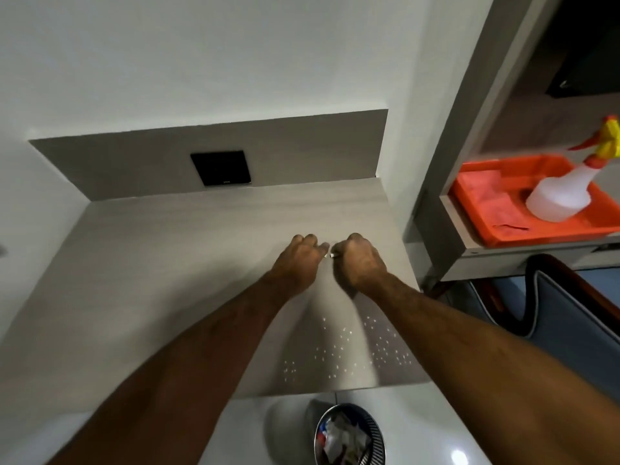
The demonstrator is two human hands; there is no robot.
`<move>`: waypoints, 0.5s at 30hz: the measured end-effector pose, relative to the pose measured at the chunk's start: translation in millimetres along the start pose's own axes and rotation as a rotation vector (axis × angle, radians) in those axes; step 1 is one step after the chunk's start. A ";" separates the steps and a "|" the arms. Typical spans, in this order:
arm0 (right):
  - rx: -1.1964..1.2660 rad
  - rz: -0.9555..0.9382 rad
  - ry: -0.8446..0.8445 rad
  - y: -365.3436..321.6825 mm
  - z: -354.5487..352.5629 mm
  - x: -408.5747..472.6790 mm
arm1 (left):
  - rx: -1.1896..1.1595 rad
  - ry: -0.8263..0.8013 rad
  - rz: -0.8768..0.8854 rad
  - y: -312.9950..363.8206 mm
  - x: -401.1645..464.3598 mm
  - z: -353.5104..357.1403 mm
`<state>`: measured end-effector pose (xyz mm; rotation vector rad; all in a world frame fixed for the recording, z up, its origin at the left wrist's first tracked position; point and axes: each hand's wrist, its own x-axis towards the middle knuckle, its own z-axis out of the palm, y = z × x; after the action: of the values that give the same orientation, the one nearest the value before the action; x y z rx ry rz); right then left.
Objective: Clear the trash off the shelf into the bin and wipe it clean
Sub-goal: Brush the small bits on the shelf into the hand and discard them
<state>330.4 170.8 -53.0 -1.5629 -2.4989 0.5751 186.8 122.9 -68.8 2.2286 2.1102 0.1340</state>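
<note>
Spray bottle (560, 193) in orange tray (496, 229)

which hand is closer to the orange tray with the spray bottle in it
Right. The right hand rests on the shelf nearest its right end, beside the orange tray. The left hand sits just past it, farther from the tray.

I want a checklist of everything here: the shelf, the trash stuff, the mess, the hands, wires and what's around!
Surface: grey shelf, mostly bare, with small white specks near its front edge.
Job's things: bin on the floor below the front edge, holding crumpled trash; spray bottle and orange cloth in an orange tray at right.
Clutter: a tiny white scrap between the hands.
Grippers: left hand and right hand curled close together over the shelf, pinching at the scrap.
Cables: nothing seen.
Surroundings: white wall, black wall plate, blue chair at right.
</note>
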 end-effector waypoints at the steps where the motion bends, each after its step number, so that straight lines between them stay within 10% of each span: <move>1: -0.002 -0.022 0.018 3.2 4.5 2.5 | 0.012 0.011 0.006 -1.2 1.5 4.6; 15: 0.404 -0.107 0.433 23.5 26.2 -191.5 | -0.372 0.645 -0.175 111.4 -181.8 19.8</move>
<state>428.2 3.3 -70.2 -1.2375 -1.9817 0.6017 289.7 -64.6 -78.9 1.9260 2.2757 1.2649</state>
